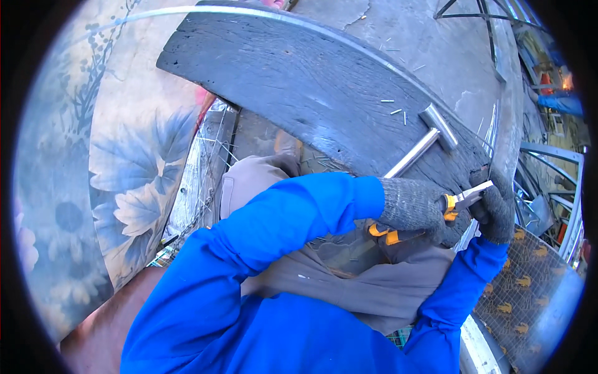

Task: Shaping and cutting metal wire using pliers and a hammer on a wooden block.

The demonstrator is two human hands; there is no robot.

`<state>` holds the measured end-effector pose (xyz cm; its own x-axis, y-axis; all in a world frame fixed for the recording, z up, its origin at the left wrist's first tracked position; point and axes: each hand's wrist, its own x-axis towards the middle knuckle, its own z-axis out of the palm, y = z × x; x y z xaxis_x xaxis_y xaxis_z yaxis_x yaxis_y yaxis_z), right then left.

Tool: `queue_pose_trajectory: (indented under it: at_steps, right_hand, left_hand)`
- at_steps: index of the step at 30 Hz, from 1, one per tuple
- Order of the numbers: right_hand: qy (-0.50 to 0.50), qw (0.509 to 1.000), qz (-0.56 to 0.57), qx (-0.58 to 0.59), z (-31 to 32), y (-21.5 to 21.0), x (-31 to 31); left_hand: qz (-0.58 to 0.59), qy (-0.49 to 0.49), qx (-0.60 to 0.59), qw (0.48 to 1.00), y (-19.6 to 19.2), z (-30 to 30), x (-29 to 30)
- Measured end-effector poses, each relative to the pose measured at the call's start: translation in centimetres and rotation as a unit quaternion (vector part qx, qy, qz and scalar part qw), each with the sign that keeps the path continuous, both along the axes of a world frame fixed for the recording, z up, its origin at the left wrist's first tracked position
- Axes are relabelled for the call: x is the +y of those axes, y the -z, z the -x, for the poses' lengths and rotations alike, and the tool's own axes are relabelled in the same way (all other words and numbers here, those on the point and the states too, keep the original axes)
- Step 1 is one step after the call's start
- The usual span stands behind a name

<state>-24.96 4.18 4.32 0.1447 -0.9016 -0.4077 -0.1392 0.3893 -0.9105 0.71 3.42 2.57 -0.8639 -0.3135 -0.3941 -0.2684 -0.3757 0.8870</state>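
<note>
Two gloved hands meet at the right edge of the dark wooden plank [311, 81] that serves as a desk. The left hand [414, 206] is clenched around orange-handled pliers [458, 202], whose jaws point at a thin pale strip [483, 187] pinched in the fingers of the right hand [498, 209]. The strip sits just off the plank's edge, over the lap. If the pliers bite off-centre, the strip may twist or spring out of the glove. The steel hammer [427, 140] lies near that edge, beside loose nails [395, 112], and a knock from the forearm could send it off.
</note>
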Motion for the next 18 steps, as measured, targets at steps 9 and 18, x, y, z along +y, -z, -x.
queue_pose_trajectory:
  at_steps: [9, 18]
  right_hand:
    - [0.046, 0.999, 0.017, 0.006, -1.1, -0.9, 0.1]
    - [-0.045, 0.997, -0.045, -0.046, -0.9, -1.4, -1.5]
  left_hand:
    - [0.050, -0.039, 0.029, 0.998, 1.1, 0.7, 0.7]
    - [-0.056, -0.039, -0.046, 0.997, 0.5, 1.2, 0.2]
